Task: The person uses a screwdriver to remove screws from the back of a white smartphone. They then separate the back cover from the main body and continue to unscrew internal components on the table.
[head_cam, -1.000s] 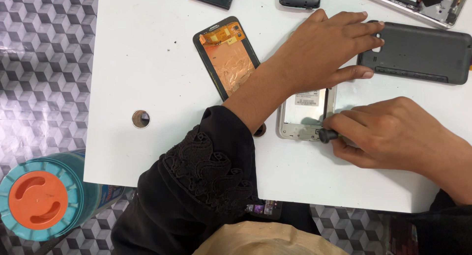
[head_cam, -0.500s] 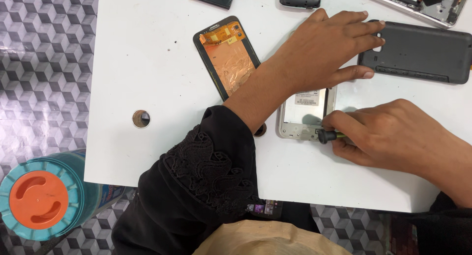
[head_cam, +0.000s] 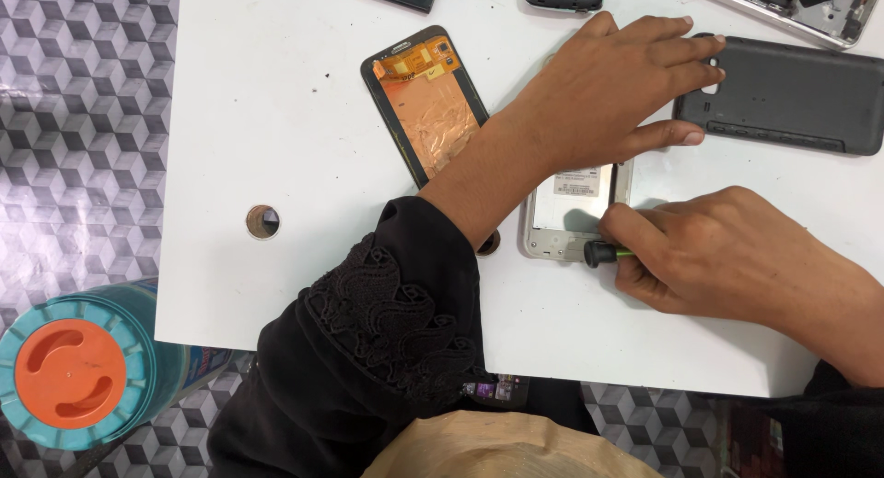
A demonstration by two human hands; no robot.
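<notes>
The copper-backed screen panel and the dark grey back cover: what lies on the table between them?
In the head view, the left hand and its forearm lie between the copper-backed screen panel and the dark grey back cover, fingertips reaching the cover's edge, palm above the silver phone frame.

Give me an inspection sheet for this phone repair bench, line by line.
Surface: white table with a round hole.
Job's things: silver phone frame; screwdriver on it.
Clutter: screen panel with copper backing, dark back cover, more phone parts along the far edge.
Grippers: left hand pressed flat on the frame; right hand gripping the screwdriver.
Cables: nothing seen.
Surroundings: cube-patterned floor, teal container with orange lid.
</notes>
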